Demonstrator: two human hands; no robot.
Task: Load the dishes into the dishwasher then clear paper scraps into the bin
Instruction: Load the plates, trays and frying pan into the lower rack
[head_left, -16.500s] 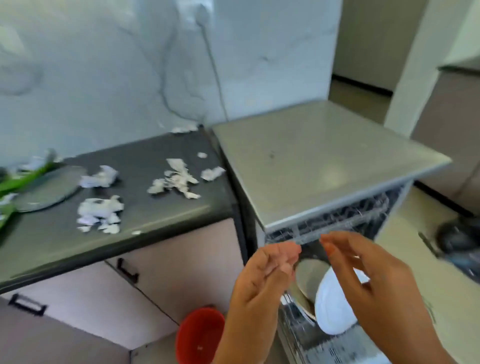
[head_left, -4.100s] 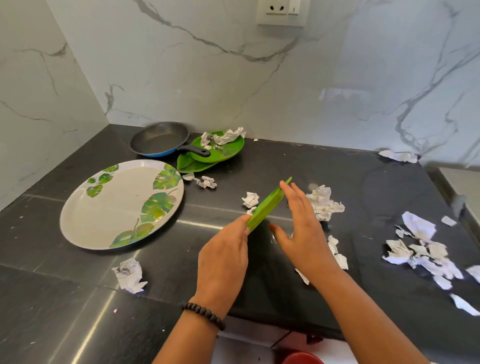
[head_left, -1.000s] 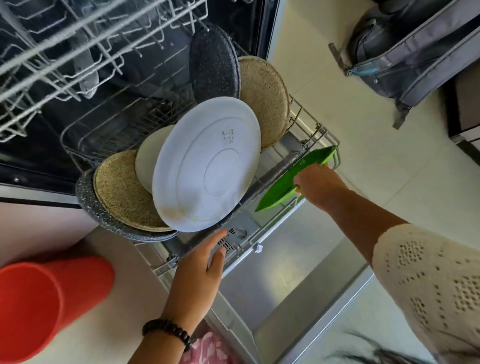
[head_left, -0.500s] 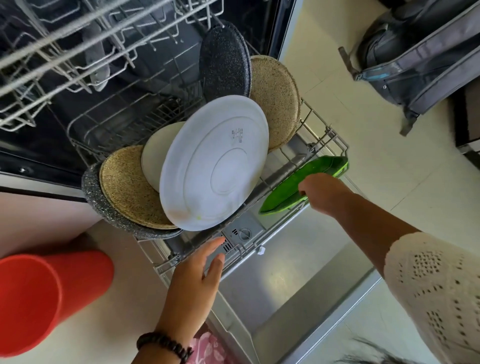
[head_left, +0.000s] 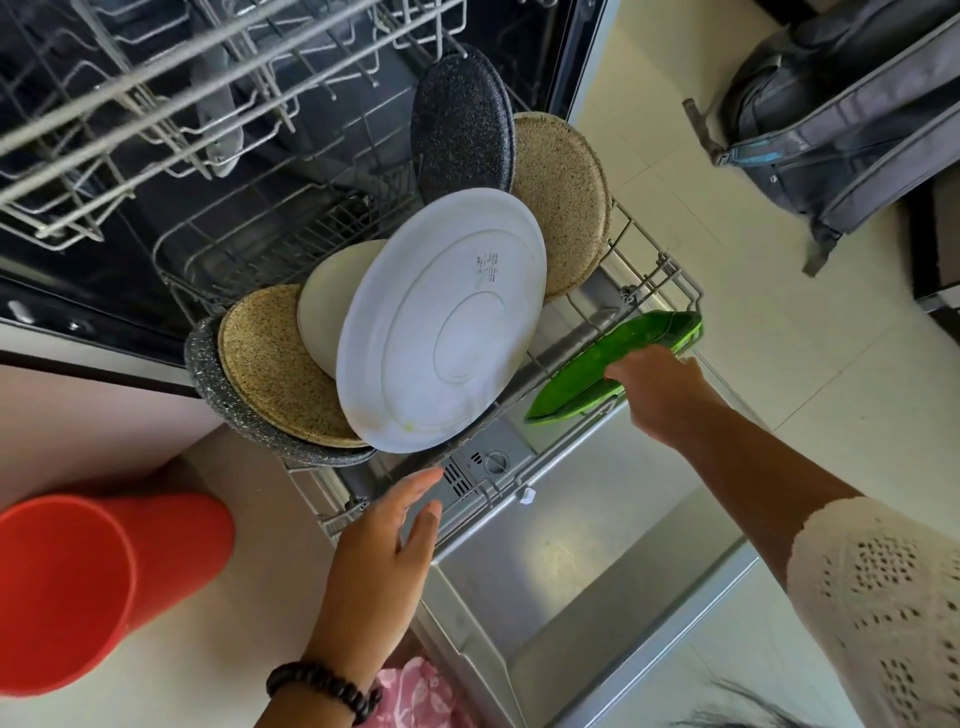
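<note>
The dishwasher's lower rack (head_left: 657, 270) is pulled out over the open door (head_left: 587, 561). A large white plate (head_left: 441, 322) stands in it among speckled tan plates (head_left: 563, 200), a dark speckled plate (head_left: 462, 124) and a cream plate (head_left: 327, 296). My right hand (head_left: 660, 395) grips a green leaf-shaped dish (head_left: 613, 358) at the rack's front right corner, tilted on the wires. My left hand (head_left: 384, 551) hovers with relaxed fingers by the rack's front edge, holding nothing.
A red bin (head_left: 98, 582) stands on the floor at the left, mouth toward me. The upper rack (head_left: 171, 93) juts out above. A grey backpack (head_left: 841, 119) lies on the tiled floor at the upper right.
Over the last second my right hand has pushed the green dish further right and flatter into the rack's front corner. My left hand has stayed by the rack's front edge.
</note>
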